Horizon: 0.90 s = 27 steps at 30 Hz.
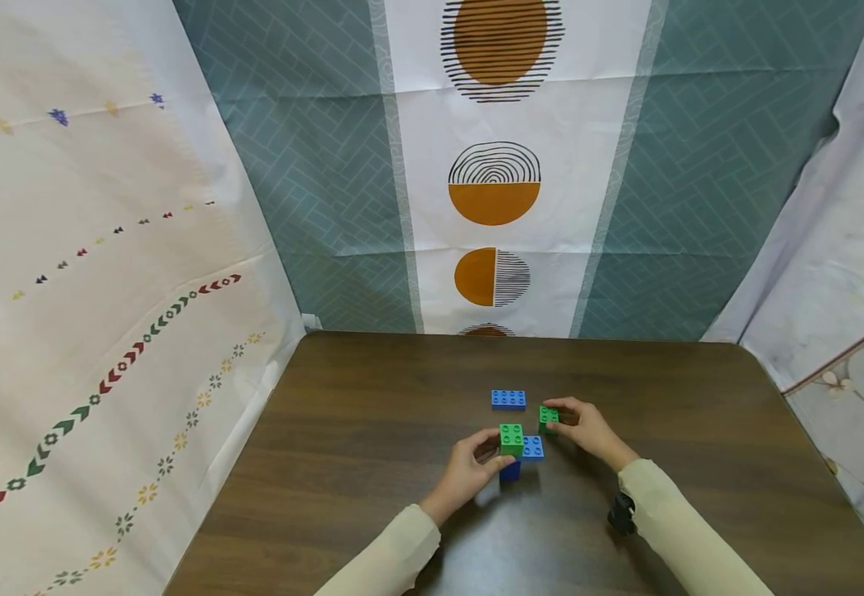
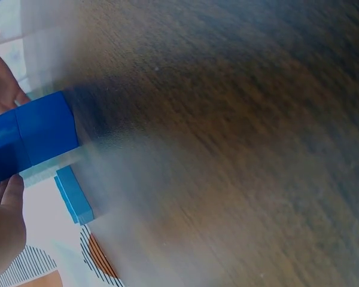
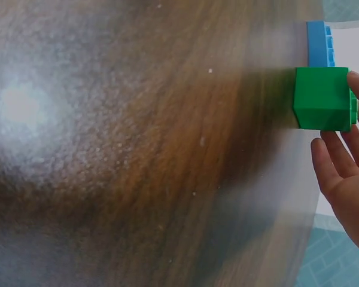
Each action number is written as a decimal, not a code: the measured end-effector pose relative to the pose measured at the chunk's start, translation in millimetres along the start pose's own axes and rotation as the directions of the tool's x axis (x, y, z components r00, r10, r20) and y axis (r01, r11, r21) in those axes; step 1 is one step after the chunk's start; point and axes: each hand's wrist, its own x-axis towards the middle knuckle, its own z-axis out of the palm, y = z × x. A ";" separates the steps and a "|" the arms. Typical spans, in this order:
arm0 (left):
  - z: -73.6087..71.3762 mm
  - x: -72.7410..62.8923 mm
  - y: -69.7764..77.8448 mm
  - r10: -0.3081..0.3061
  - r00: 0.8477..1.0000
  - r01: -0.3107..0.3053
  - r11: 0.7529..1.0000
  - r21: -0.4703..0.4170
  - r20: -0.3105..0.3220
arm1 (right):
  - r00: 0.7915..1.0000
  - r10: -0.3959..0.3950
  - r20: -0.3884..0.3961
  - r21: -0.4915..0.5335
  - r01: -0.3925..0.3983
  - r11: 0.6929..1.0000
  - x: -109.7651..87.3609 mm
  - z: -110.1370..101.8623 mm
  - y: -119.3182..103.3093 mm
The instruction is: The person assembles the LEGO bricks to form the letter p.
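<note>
Near the middle of the table, my left hand (image 1: 465,472) grips a small stack of building bricks. A green brick (image 1: 511,439) tops the stack, a light blue brick (image 1: 533,448) juts out to its right, and a darker blue brick (image 1: 510,472) is at the bottom. From low down, the left wrist view shows the stack's blue bricks (image 2: 48,128) above the left fingers. Just right of the stack, my right hand (image 1: 584,426) pinches a second green brick (image 3: 323,98) between thumb and fingers. That brick's studs face up in the head view.
Behind the stack lies a separate blue brick (image 1: 508,400) with two rows of studs. The brown wooden table (image 1: 372,389) ends at a patterned cloth backdrop (image 1: 320,207), with more cloth at both sides. A black strap device (image 1: 621,513) sits at the right wrist.
</note>
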 end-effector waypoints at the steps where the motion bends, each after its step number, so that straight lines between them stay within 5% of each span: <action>1: 0.1 0.6 -2.1 -0.003 1.000 0.003 1.000 -0.002 -0.001 | 1.000 0.013 -0.005 0.001 -0.013 1.000 0.0 0.1 0.0; 27: -1.1 2.3 -6.1 0.002 1.000 -0.002 1.000 -0.004 0.005 | 0.995 -0.100 0.026 -0.052 0.102 0.993 -5.0 -14.3 -18.7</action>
